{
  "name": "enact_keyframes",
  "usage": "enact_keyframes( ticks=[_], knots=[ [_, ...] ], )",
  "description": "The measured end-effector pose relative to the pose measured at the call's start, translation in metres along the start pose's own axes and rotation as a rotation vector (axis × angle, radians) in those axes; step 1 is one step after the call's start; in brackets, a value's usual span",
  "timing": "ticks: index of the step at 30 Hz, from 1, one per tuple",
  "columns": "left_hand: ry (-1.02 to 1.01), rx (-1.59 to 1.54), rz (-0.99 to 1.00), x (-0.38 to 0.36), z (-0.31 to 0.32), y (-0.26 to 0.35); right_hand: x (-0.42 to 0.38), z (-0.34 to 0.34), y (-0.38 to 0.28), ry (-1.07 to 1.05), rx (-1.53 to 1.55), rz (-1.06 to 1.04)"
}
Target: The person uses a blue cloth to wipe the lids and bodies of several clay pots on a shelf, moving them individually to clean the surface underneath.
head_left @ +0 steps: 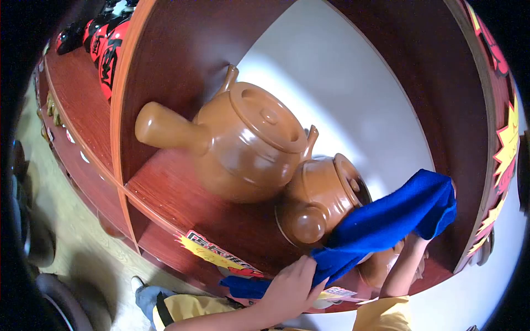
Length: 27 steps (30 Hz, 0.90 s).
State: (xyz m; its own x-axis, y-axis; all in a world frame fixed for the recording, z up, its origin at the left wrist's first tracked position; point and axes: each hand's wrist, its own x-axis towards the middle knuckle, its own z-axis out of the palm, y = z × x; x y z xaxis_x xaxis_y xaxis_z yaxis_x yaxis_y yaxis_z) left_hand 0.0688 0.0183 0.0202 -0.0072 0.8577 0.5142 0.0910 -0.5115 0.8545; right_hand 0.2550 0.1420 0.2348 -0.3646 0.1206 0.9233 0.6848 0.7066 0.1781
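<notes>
Cloth (392, 212), plain blue and soft-looking, stretches across the 4 o'clock side of my view between my two hands. My left hand (290, 287), at 6 o'clock, has its fingers closed around a gathered part, with a loose tail trailing past it toward 7 o'clock, near the starburst price card (221, 255). My right hand (422, 241), at 4 o'clock, is mostly draped by the far end; I cannot tell whether its fingers are spread or pinching beneath. The smaller lidded clay pot (327, 190) sits just up and left of the cloth, its stubby handle pointing toward me, and a third brown pot (376, 271) shows partly beneath the cloth at 5 o'clock. Whether the cloth presses on either, I cannot make out. To handle it well here, I judge I should gather that tail into my left palm so it cannot snag the card, pad my right fingertips evenly, and use light pressure around the lid knob (354, 183). The big side-handled clay pot (243, 146), near the centre, looks close to its neighbour, so a hard sideways push could knock glaze against glaze.
</notes>
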Motion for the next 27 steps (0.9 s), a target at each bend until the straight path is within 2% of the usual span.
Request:
enact_keyframes(
  ticks=[4, 6, 7, 9, 10, 11, 13, 15, 16, 17, 19, 20, 22, 23, 24, 27],
  knots=[
    [0.036, -0.02, -0.015, -0.005, -0.002, 0.004, -0.012, 0.004, -0.009, -0.06, -0.195, -0.002],
    [0.098, -0.424, -0.527, -0.01, 0.001, 0.006, -0.028, 0.001, -0.024, -0.054, -0.184, -0.035],
    [0.099, -0.422, -0.534, -0.011, 0.006, 0.003, -0.04, 0.0, -0.036, -0.053, -0.148, -0.084],
    [0.444, -0.614, -0.511, -0.008, 0.023, -0.009, -0.062, -0.012, -0.057, -0.114, -0.022, -0.237],
    [0.518, -0.647, -0.552, -0.005, 0.028, -0.01, -0.071, -0.017, -0.064, -0.177, 0.051, -0.325],
    [0.517, -0.643, -0.555, -0.004, 0.026, -0.009, -0.074, -0.021, -0.068, -0.258, 0.127, -0.418],
    [0.596, -0.891, -0.671, 0.002, 0.018, -0.003, -0.076, -0.029, -0.074, -0.436, 0.267, -0.584],
    [0.655, -1.019, -0.773, 0.006, 0.014, 0.009, -0.073, -0.027, -0.077, -0.557, 0.337, -0.626],
    [0.737, -1.095, -0.643, 0.005, 0.018, 0.01, -0.07, -0.021, -0.081, -0.599, 0.343, -0.606],
    [0.817, -1.168, -0.51, 0.004, 0.021, 0.01, -0.061, -0.014, -0.094, -0.669, 0.317, -0.491],
    [0.808, -1.232, -0.532, 0.004, 0.014, 0.011, -0.072, -0.008, -0.083, -0.66, 0.315, -0.481],
    [0.79, -0.945, -0.422, 0.006, 0.01, 0.011, -0.076, -0.007, -0.079, -0.663, 0.298, -0.494],
    [0.759, -0.655, -0.314, 0.018, 0.005, 0.012, -0.086, -0.009, -0.079, -0.655, 0.296, -0.456],
    [0.844, -0.884, -0.344, 0.03, 0.003, 0.012, -0.086, -0.007, -0.078, -0.65, 0.298, -0.453],
    [0.923, -1.113, -0.372, 0.041, 0.001, 0.011, -0.086, -0.004, -0.075, -0.593, 0.366, -0.62],
    [0.965, -0.946, -0.393, 0.063, -0.002, -0.01, -0.092, 0.003, -0.078, -0.468, 0.443, -0.773]
  ],
)
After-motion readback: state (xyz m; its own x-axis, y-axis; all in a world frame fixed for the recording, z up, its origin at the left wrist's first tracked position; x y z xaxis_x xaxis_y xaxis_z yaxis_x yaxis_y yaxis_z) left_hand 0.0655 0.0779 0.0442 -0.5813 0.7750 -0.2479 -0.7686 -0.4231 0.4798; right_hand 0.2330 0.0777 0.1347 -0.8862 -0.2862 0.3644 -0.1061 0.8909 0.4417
